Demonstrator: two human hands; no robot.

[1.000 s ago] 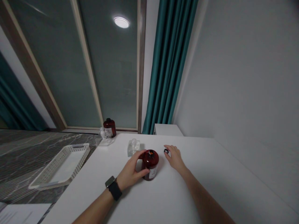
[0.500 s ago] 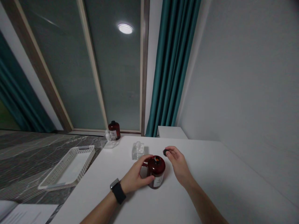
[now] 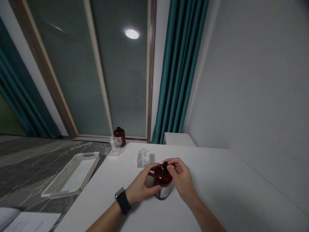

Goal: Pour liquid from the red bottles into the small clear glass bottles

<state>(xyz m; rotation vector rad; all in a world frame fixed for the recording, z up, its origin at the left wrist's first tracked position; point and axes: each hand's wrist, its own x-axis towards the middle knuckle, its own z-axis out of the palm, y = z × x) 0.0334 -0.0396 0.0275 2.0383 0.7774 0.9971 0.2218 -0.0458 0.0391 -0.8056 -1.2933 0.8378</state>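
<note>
Dk-red, glossy, rnd btl [image 3: 162, 176] has blk cap [image 3: 164, 165].

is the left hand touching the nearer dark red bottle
Touching. The head view shows the left hand curled around the nearer bottle, its thumb lying against the bottle's side.

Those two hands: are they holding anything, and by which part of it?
The left hand holds the near bottle around its body; the right hand has the black cap by its side, atop that bottle.

2 brown bottles [image 3: 164, 178] [image 3: 122, 136], 2 black caps [image 3: 165, 165] [image 3: 118, 128], 1 white basket [image 3: 73, 175]
</note>
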